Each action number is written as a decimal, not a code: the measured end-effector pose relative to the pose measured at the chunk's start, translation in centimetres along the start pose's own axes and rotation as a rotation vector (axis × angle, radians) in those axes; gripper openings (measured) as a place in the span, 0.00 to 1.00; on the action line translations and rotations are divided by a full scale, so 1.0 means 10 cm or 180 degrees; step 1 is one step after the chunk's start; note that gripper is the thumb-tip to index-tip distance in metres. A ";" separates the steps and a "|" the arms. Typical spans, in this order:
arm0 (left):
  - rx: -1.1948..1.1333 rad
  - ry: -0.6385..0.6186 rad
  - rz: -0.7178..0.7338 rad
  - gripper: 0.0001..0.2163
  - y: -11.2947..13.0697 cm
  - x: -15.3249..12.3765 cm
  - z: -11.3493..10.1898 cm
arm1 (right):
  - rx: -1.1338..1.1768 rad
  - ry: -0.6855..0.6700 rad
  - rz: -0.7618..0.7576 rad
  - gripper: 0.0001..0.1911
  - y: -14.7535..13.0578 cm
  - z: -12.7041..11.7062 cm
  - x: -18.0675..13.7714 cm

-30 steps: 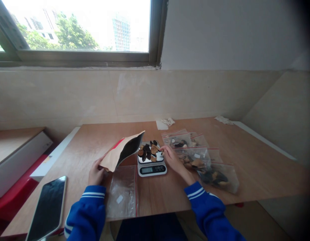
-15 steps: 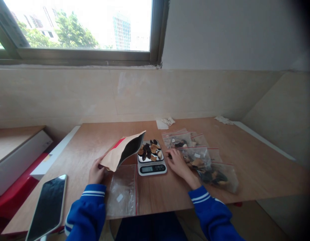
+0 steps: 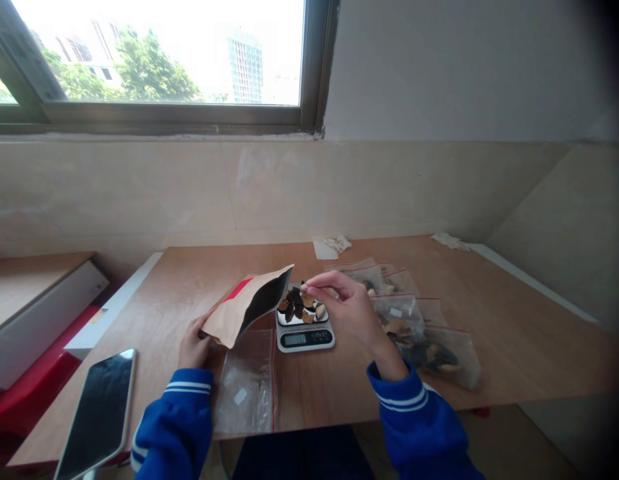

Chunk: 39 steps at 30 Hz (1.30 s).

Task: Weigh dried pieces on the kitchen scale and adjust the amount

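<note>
My left hand point(image 3: 193, 343) grips the bottom of a brown paper pouch point(image 3: 244, 307) with a red stripe, its open dark mouth turned toward a small digital kitchen scale point(image 3: 304, 329). Dark and orange dried pieces point(image 3: 297, 305) lie piled on the scale's plate. My right hand point(image 3: 342, 308) hovers just above the plate's right side, fingertips pinched together over the pile; what they hold is too small to make out. An empty clear zip bag point(image 3: 244, 387) with a red seal lies flat in front of the scale.
Several filled clear zip bags point(image 3: 419, 333) lie right of the scale on the wooden table point(image 3: 514, 333). A phone point(image 3: 97, 413) rests at the near left edge. Crumpled paper scraps point(image 3: 332, 244) sit by the back wall. A white board and a red object stand to the left.
My right hand was at the plate's right edge, drew back to the table beside the scale, then rose and now pinches above the pile. The left hand and pouch have barely moved.
</note>
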<state>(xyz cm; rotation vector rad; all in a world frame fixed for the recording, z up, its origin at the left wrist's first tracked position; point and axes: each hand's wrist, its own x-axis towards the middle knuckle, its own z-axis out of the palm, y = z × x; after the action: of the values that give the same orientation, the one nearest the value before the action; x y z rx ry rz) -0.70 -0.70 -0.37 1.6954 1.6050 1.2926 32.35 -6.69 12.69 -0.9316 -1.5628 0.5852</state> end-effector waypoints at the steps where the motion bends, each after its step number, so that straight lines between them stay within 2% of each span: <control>1: -0.0001 -0.0016 0.0000 0.22 0.00 0.00 0.00 | 0.0142 -0.0207 -0.0135 0.07 -0.14 0.07 0.09; 4: -0.0001 -0.0069 -0.0006 0.24 -0.01 -0.02 0.00 | 0.0041 -0.0685 -0.0386 0.06 -0.38 0.23 0.27; 7: 0.0000 -0.0056 -0.0009 0.24 -0.04 -0.02 0.01 | -0.0217 -0.1068 -0.0571 0.07 -0.41 0.27 0.35; 12: -0.0011 0.0016 -0.0013 0.24 -0.02 -0.03 0.03 | -0.0283 -0.1267 -0.0603 0.11 -0.39 0.21 0.33; 17: -0.0059 -0.0032 -0.0098 0.23 0.05 -0.05 0.02 | -0.0426 -0.1177 -0.0567 0.10 -0.41 0.18 0.31; 22: -0.0019 -0.0047 -0.0060 0.24 -0.02 -0.02 0.00 | -0.0480 -0.1054 -0.0684 0.11 -0.40 0.17 0.29; 29: -0.0071 -0.0051 -0.0107 0.23 -0.03 -0.01 0.00 | -0.0335 -0.1098 -0.0534 0.15 -0.29 0.23 0.21; 35: -0.0312 -0.0018 -0.0191 0.21 0.03 -0.01 -0.03 | -0.0240 -0.0983 -0.0362 0.16 -0.34 0.26 0.19; 39: -0.0389 -0.0053 -0.0288 0.21 0.04 -0.01 -0.04 | -0.0199 -0.0829 -0.0452 0.15 -0.37 0.27 0.19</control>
<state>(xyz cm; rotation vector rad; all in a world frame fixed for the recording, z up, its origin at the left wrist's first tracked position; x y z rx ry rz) -0.84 -0.97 0.11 1.5389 1.5421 1.3011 28.83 -6.84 16.13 -0.8061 -1.8732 0.5764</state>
